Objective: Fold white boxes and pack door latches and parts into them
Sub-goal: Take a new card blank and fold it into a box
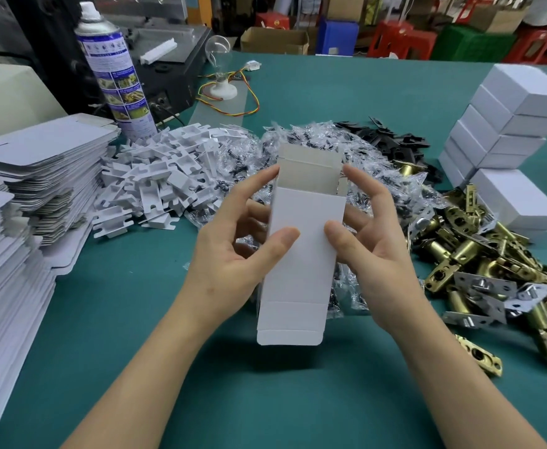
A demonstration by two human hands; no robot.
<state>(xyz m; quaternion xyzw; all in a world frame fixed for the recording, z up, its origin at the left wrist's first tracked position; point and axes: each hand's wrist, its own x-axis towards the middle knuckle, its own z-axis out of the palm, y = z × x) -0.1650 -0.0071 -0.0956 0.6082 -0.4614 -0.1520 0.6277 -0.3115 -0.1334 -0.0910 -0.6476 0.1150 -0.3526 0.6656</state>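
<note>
Two grips hold one white box (302,264) above the bench (265,400), straight in front of us. The left grip (230,254) pinches its left side, thumb on the front face and fingers behind. The right grip (379,251) does the same on the right side, so neither is free. The box is opened into a tube, and its long axis runs away from us, tilted up. The open top end with its raised flap is far and high; the bottom flap hangs near and low, not yet tucked. We judge the bottom end the next to close. It lies below both grips, nearer the wrists than the fingertips, so one grip would have to slide down while the other holds the tube square. The brass latches (479,264) lie heaped to the right, nearer the right grip. The clear bags of small parts (298,137) lie just behind the box, and the white card inserts (155,176) to the left.
</note>
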